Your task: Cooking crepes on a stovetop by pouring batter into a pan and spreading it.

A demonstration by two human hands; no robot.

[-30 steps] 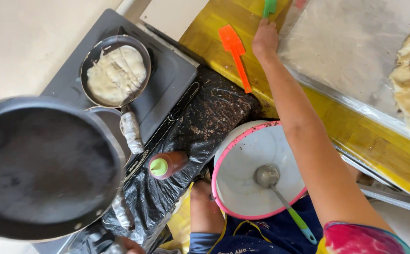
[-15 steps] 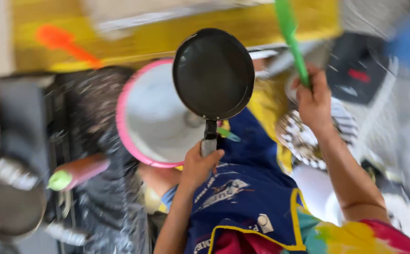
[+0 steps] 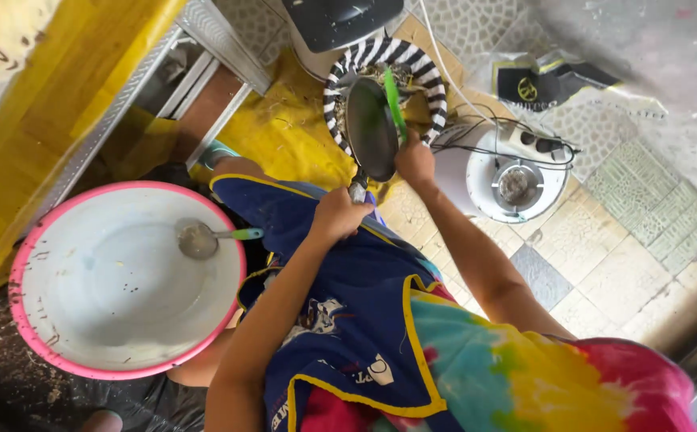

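The left hand (image 3: 339,214) is wrapped tight around the handle of a round black metal frying pan (image 3: 371,128), tilted on edge over a black-and-white striped woven basket (image 3: 424,68) at twelve o'clock. The right hand (image 3: 415,160) is closed around a flat green plastic spatula (image 3: 394,102), whose blade lies against the pan's dark inner face. A pink-rimmed round white plastic basin (image 3: 36,264) sits at nine o'clock, a metal ladle with a green handle (image 3: 200,238) resting in its pale batter. A white round appliance (image 3: 515,182) stands at two o'clock on patterned tiles. Half a second earlier, the pan was held flat above the basin and the spatula was raised clear of it.
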